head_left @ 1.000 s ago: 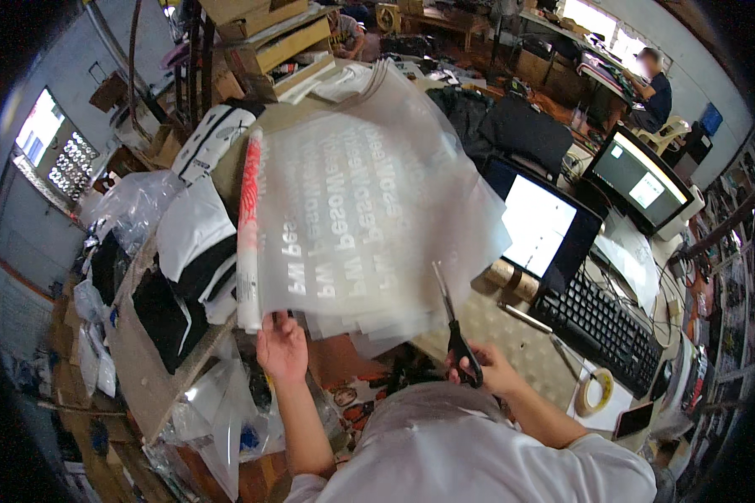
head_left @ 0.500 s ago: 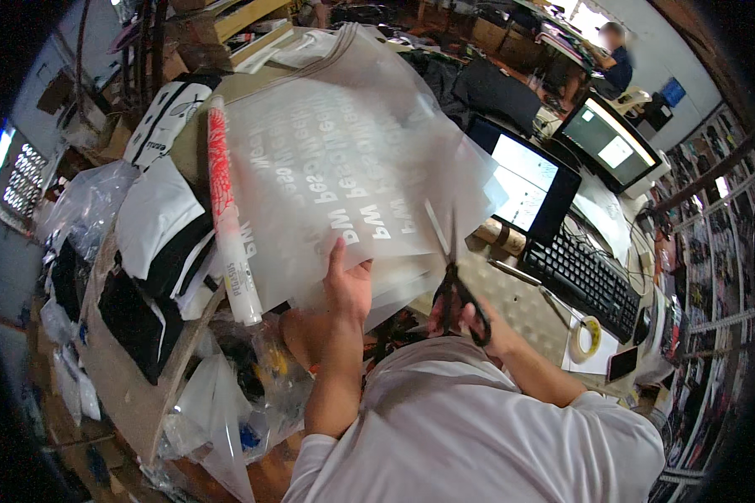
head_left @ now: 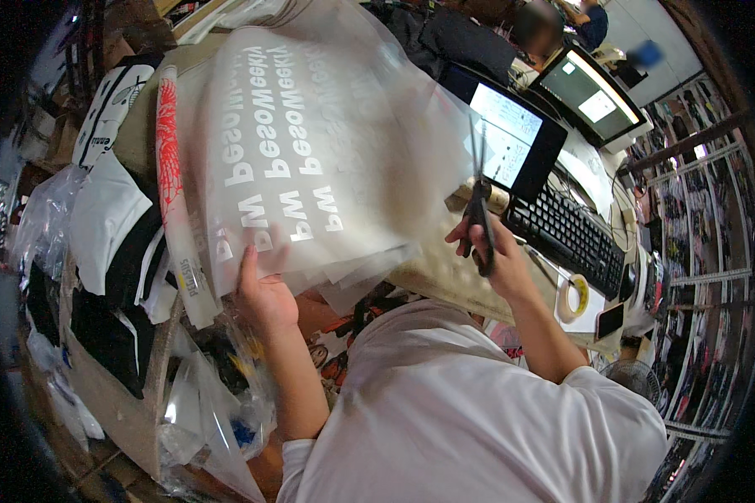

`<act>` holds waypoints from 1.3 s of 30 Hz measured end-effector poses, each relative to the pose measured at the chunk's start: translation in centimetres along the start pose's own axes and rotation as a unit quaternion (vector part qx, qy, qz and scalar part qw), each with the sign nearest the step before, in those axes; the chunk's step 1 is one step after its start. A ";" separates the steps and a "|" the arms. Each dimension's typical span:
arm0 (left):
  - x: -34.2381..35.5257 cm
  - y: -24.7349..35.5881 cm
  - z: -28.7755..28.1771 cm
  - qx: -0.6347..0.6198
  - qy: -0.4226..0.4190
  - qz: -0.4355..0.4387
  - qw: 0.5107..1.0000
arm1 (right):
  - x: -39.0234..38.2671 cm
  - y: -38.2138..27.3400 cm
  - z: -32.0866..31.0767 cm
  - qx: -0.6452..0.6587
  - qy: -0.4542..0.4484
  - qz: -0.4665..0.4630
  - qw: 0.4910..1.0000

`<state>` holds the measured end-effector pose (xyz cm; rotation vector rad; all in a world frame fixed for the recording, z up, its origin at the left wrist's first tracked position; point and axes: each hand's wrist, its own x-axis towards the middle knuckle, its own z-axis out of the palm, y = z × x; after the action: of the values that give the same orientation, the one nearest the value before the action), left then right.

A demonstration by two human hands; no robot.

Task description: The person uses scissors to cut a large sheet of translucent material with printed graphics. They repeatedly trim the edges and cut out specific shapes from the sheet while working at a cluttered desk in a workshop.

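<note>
A large translucent film sheet [head_left: 369,180] with rows of white reversed lettering spreads across the table before me. At its near left edge my left hand [head_left: 267,295] pinches it, thumb on top and the other fingers mostly hidden beneath. My right hand [head_left: 505,264] grips black-handled scissors [head_left: 480,220] to the right of the sheet, blades pointing up and away. The blades look close together, and they stand near the sheet's right edge. Left of the sheet lies a long roll [head_left: 169,159] with a red pattern and a whitish end.
Folded black and white garments [head_left: 113,218] lie at the left edge of the table. On the right are a dark screen [head_left: 512,138], a monitor [head_left: 591,96], a black keyboard [head_left: 570,235], a tape roll [head_left: 572,298] and a phone [head_left: 610,320]. A person [head_left: 591,23] sits far off.
My left hand has shifted left with the sheet's edge. The scissors in my right hand have moved right and up, away from my body. The lettering now shows more sharply.
</note>
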<state>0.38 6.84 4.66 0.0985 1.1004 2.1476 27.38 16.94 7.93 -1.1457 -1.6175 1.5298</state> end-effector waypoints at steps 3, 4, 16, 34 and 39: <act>-0.1 0.0 -0.5 0.002 -0.030 0.001 1.000 | 0.0 1.6 0.2 -0.205 0.059 0.009 0.977; 0.0 -0.1 -1.0 -0.008 -0.050 0.004 0.999 | 0.3 1.7 0.6 -0.258 0.062 -0.010 0.964; -0.1 -6.3 -0.2 0.338 -0.086 0.148 0.925 | 1.6 -0.6 1.6 -0.307 0.025 0.030 0.951; 0.9 -3.7 1.0 0.143 -0.043 0.150 0.977 | -8.5 0.7 2.9 0.201 -0.343 0.245 0.884; 0.9 -4.4 0.2 0.207 -0.033 0.191 0.959 | -6.8 0.5 4.7 0.179 -0.326 0.228 0.900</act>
<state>2.24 9.27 1.36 0.6156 1.5808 2.1818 26.14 8.73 7.66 -0.8808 -1.3943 2.6092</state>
